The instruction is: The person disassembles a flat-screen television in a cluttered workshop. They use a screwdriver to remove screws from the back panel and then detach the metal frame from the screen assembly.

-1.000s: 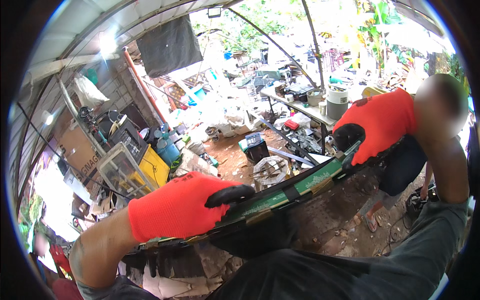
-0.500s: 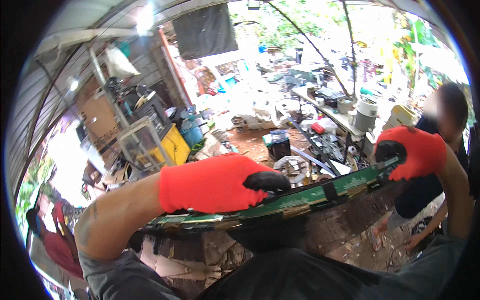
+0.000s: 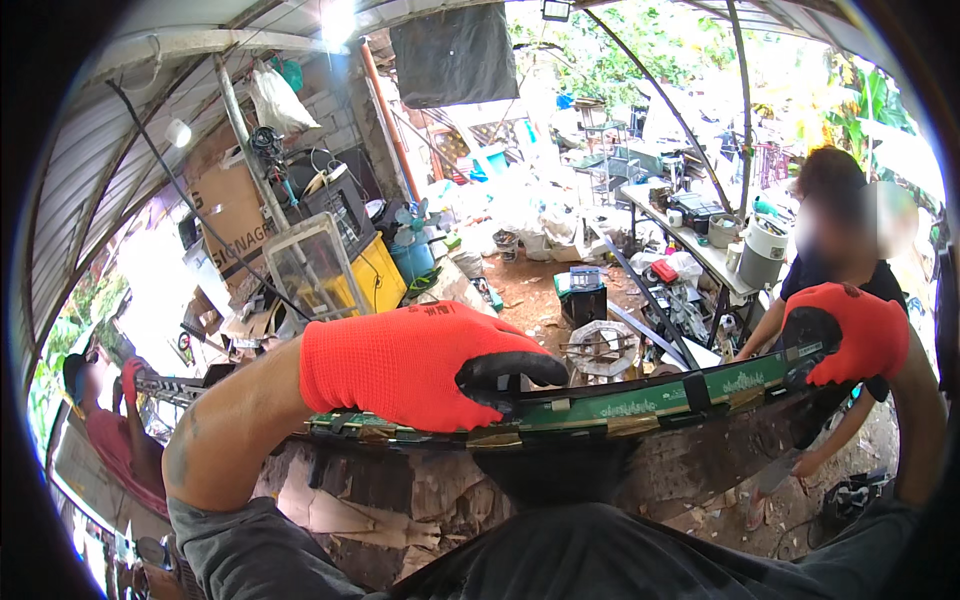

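A long, thin dark panel (image 3: 560, 428) with a green circuit board strip (image 3: 640, 400) along its upper edge lies across in front of me. Black and tan tape pieces cross the strip. My left hand (image 3: 415, 362), in a red glove with black fingers, grips the edge left of the middle, its thumb above and fingertips on the board. Gloved the same way, my right hand (image 3: 845, 335) is closed round the right end, thumb on the near face. The fingers behind the panel are hidden.
Torn cardboard (image 3: 350, 515) lies below the panel. One person (image 3: 835, 230) is close at the right; another (image 3: 115, 440) in a red shirt is at the left. Beyond stand a black bin (image 3: 582, 300), a cluttered table (image 3: 695, 240) and a yellow box (image 3: 380, 275).
My view has tilted and shifted. Against the panel, my left hand has moved slightly left and its thumb has lifted off the fingers. The person at the right now shows farther left.
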The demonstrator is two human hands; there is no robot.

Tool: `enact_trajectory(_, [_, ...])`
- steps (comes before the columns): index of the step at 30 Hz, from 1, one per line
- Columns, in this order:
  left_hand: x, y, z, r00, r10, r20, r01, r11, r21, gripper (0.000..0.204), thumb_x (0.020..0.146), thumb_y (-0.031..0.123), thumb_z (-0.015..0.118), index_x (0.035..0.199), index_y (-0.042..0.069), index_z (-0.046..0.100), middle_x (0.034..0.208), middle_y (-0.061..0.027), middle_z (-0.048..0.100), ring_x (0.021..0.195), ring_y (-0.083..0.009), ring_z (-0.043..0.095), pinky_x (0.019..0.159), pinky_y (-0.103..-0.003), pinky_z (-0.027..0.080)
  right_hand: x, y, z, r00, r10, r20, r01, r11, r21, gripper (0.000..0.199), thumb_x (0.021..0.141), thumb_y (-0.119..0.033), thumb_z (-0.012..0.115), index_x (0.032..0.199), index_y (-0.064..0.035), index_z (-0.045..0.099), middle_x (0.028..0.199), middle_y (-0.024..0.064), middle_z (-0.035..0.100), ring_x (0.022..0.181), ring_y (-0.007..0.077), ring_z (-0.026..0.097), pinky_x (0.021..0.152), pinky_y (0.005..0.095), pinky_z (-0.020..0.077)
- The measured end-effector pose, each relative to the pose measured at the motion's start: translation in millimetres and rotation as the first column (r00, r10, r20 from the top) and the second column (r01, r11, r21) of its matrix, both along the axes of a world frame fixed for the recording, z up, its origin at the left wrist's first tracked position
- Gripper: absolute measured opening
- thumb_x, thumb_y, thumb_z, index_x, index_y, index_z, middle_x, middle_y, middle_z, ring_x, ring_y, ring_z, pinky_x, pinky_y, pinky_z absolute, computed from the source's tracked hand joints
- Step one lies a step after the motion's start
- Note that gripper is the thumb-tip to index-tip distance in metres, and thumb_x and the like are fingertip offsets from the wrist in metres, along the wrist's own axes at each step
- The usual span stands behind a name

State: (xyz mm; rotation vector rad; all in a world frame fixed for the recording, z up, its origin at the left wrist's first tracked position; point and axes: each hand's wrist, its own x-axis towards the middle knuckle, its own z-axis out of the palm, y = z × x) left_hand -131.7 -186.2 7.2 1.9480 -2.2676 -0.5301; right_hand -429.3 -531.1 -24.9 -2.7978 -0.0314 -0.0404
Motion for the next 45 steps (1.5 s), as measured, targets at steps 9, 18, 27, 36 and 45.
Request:
enact_trajectory(9, [14.5, -10.0, -9.7, 0.994, -0.092, 0.057, 0.092, 0.996, 0.002, 0.048, 0.087, 0.009, 0.063, 0.134, 0.001, 0.06, 0.125, -0.0202, 0.065, 0.119, -0.0362, 0.062, 0.105, -0.043, 0.048, 14.0, 16.1, 5.5, 0.999, -0.042, -0.006, 0.043, 0.994, 0.102, 0.061, 0.062, -0.013, 0.09, 0.117, -0.0042, 0.067, 0.113, 0.0101, 0.07, 0.1, 0.0276, 0.069, 0.088, 0.039, 0.0545])
enact_trajectory(18, [25.9, -14.7, -9.5, 0.992, -0.08, -0.094, 0.082, 0.996, 0.025, 0.048, 0.084, -0.001, 0.062, 0.132, -0.001, 0.06, 0.124, -0.0222, 0.065, 0.117, -0.0379, 0.062, 0.102, -0.043, 0.049, 18.5, 27.9, 10.6, 0.999, -0.044, 0.014, 0.043, 0.996, 0.084, 0.053, 0.063, -0.01, 0.082, 0.114, -0.0031, 0.068, 0.115, 0.0154, 0.072, 0.106, 0.0287, 0.07, 0.094, 0.037, 0.0538])
enact_trajectory(27, [29.8, -6.3, -21.5, 0.983, -0.045, -0.176, 0.04, 0.999, -0.031, 0.052, 0.087, -0.001, 0.062, 0.138, 0.004, 0.059, 0.137, -0.0195, 0.06, 0.126, -0.0345, 0.059, 0.108, -0.041, 0.046, -21.7, -3.1, -32.9, 0.934, -0.084, 0.346, 0.135, 0.983, -0.127, 0.072, 0.051, -0.012, 0.089, 0.118, -0.0072, 0.065, 0.123, 0.015, 0.063, 0.117, 0.036, 0.059, 0.102, 0.0438, 0.0469])
enact_trajectory(36, [-20.2, 0.3, -28.0, 0.973, 0.066, -0.222, -0.102, 0.983, -0.153, 0.046, 0.089, 0.025, 0.072, 0.13, 0.005, 0.065, 0.122, -0.02, 0.065, 0.116, -0.0364, 0.064, 0.097, -0.043, 0.051, -19.3, -0.2, -38.2, 0.925, -0.018, 0.379, 0.081, 0.985, -0.151, 0.058, 0.056, -0.015, 0.082, 0.109, -0.0061, 0.062, 0.109, 0.0119, 0.063, 0.106, 0.0341, 0.06, 0.093, 0.043, 0.0478])
enact_trajectory(45, [-56.9, -70.0, -20.2, 0.981, 0.045, 0.189, -0.023, 0.993, -0.117, 0.043, 0.084, 0.036, 0.072, 0.107, 0.0, 0.072, 0.099, -0.0236, 0.071, 0.098, -0.0406, 0.069, 0.089, -0.047, 0.055, -19.1, 4.9, -41.0, 0.898, -0.053, 0.436, 0.053, 0.999, 0.012, 0.054, 0.067, -0.025, 0.08, 0.112, -0.0028, 0.06, 0.112, 0.0133, 0.061, 0.101, 0.0307, 0.058, 0.09, 0.041, 0.0492])
